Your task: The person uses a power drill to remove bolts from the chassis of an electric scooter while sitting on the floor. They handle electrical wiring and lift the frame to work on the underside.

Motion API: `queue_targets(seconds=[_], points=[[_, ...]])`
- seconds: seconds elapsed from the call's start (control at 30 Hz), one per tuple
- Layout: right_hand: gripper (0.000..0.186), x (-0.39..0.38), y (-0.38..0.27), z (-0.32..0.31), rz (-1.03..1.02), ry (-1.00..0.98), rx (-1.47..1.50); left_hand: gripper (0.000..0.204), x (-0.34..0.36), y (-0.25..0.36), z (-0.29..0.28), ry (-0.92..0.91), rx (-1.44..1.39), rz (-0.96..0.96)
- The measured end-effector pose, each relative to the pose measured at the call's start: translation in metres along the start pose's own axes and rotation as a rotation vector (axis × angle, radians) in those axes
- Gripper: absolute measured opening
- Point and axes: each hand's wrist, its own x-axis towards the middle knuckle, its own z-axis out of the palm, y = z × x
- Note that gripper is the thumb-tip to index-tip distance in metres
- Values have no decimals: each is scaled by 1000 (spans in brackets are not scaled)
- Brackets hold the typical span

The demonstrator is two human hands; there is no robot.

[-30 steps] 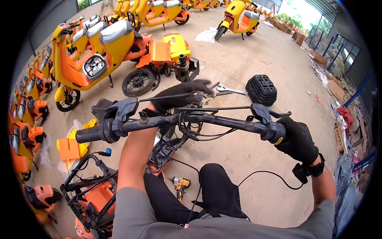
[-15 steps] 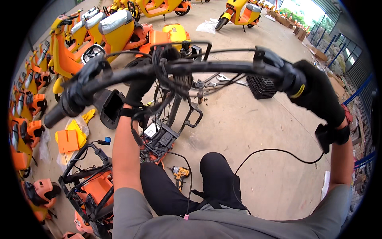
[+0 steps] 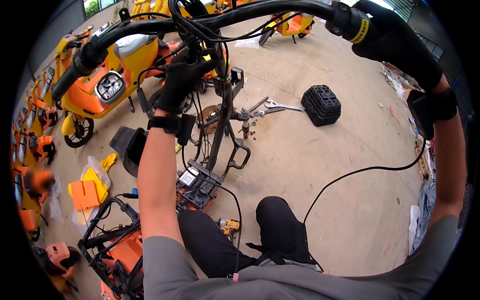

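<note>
A black handlebar (image 3: 260, 11) with loose cables (image 3: 230, 37) spans the top of the view, raised above a stripped scooter frame (image 3: 218, 132). My right hand (image 3: 397, 47), in a black glove, is wrapped round the handlebar's right grip, beside a yellow-marked band. Under the middle of the bar, my gloved left hand (image 3: 182, 82) is closed round the lower part of the handlebar stem, among the cables. Its fingertips are partly hidden there. The left grip (image 3: 67, 80) is free of any hand. Down by my knees sits the frame's electronics tray (image 3: 200, 182).
A black plastic crate (image 3: 321, 105) and a wrench (image 3: 282, 105) lie on the floor ahead. A yellow power drill (image 3: 228, 226) is beside my knee. Another bare frame (image 3: 125, 247) and orange panels (image 3: 85, 195) lie at left. Yellow-orange scooters (image 3: 102, 75) stand behind.
The handlebar has moved up and away in the view, with both hands rising along with it. More of the frame and floor beneath now shows.
</note>
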Motion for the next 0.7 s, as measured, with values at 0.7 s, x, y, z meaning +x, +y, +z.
queue_targets(seconds=[0.7], points=[[41, 49, 20, 12, 169, -304, 428, 36, 55, -79, 3, -71, -13, -75]])
